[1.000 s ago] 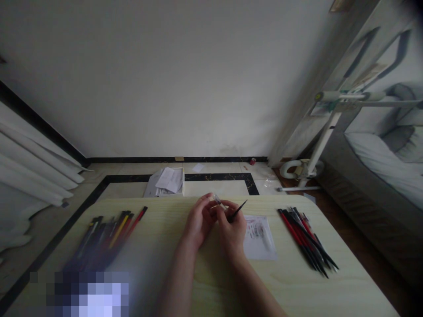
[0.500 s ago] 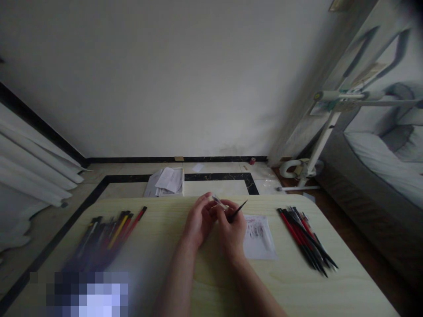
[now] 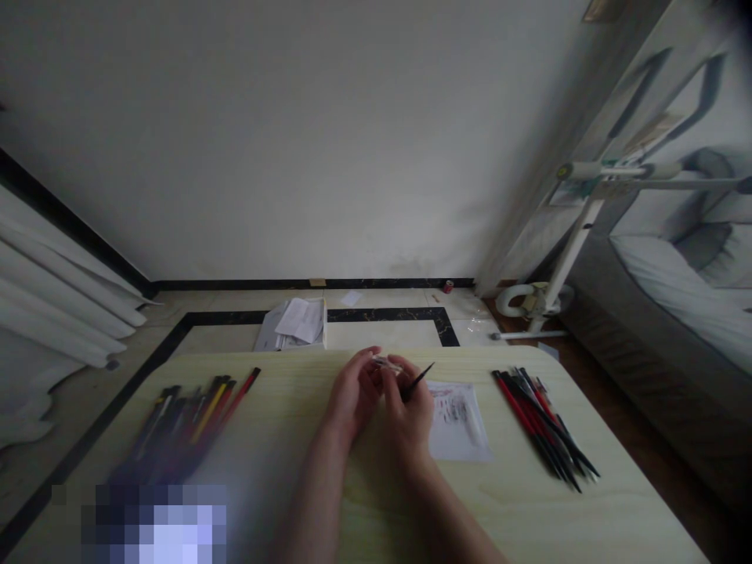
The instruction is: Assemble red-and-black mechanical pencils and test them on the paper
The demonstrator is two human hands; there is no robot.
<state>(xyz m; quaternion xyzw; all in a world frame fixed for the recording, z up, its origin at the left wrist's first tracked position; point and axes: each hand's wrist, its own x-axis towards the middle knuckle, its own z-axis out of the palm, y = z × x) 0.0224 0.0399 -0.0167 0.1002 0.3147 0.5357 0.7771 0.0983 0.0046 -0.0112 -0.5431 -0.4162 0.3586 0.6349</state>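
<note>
Tabletop [image 3: 540,525]: pale wood-grain surface, smooth, matt. Sheet [image 3: 461,440]: white, smooth, paper or thin plastic, cannot tell which. Right-hand pens [image 3: 544,427]: smooth, plastic-looking barrels, faint sheen. Left-hand pens [image 3: 205,411]: smooth where clear, lower parts too blurred to tell. Wall [image 3: 294,141]: flat, matt, painted look. Border strip [image 3: 381,315]: black, polished, marble-like veining. Floor tiles [image 3: 229,337]: pale, smooth. Loose papers [image 3: 299,319]: matt. Curtain [image 3: 52,305]: folded cloth. Stand [image 3: 573,258]: white-coated metal look. Sofa [image 3: 640,345]: soft grey fabric, matt.
</note>
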